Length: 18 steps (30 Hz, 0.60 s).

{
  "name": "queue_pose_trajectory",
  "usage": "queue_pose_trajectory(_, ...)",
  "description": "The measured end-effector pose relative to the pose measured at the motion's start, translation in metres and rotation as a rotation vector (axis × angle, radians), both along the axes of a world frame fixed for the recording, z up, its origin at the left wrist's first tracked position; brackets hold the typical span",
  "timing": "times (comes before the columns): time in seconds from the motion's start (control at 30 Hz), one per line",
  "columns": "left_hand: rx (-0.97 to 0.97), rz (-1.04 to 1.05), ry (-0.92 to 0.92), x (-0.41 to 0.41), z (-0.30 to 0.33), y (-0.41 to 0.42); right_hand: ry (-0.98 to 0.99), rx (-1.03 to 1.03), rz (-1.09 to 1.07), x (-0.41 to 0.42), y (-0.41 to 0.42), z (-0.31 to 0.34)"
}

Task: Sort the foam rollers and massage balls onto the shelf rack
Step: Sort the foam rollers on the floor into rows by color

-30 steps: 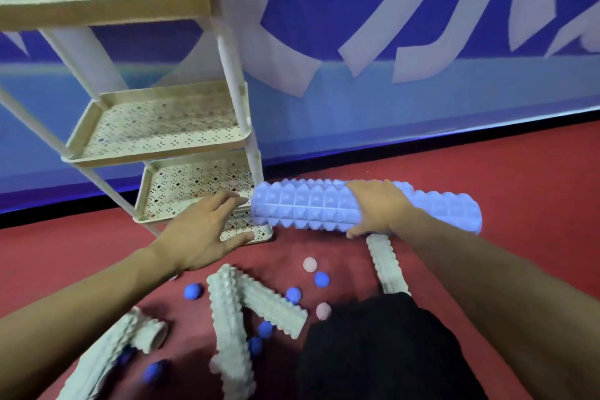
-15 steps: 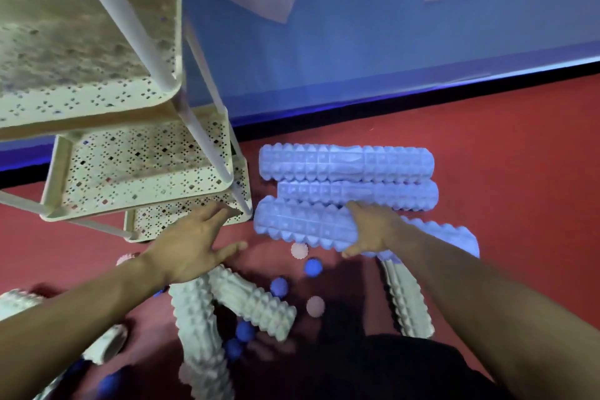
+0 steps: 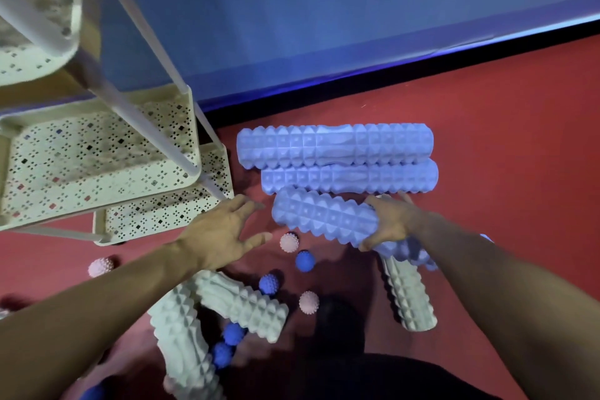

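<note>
A person's right hand (image 3: 391, 221) grips a blue foam roller (image 3: 324, 217) just above the red floor (image 3: 503, 146), beside the cream shelf rack (image 3: 97, 153); the left hand (image 3: 220, 234) hovers nearby, fingers spread and holding nothing. No writing is legible.

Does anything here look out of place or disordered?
Yes. Pale green rollers lie crossed on the red floor with massage balls scattered between them, while the rack's shelves look bare.
</note>
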<state>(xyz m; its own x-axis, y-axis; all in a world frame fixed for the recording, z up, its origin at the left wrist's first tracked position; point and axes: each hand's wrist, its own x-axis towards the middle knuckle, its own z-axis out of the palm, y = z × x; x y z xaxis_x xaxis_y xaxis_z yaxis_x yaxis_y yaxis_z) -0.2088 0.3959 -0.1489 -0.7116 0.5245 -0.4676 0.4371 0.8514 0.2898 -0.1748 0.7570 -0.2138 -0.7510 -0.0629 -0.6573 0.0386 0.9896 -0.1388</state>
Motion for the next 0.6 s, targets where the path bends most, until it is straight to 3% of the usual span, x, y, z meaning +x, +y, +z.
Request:
queue_pose_trajectory(0.3, -0.001, 0.009, -0.025, -0.006, -0.020, 0.012, -0.123, -0.035, 0.056, -0.024, -0.006, -0.012)
queue_pose_trajectory(0.6, 0.039, 0.081, -0.033, -0.010, -0.031, 0.011, -0.233, -0.218, 0.026, -0.027, -0.029, -0.010)
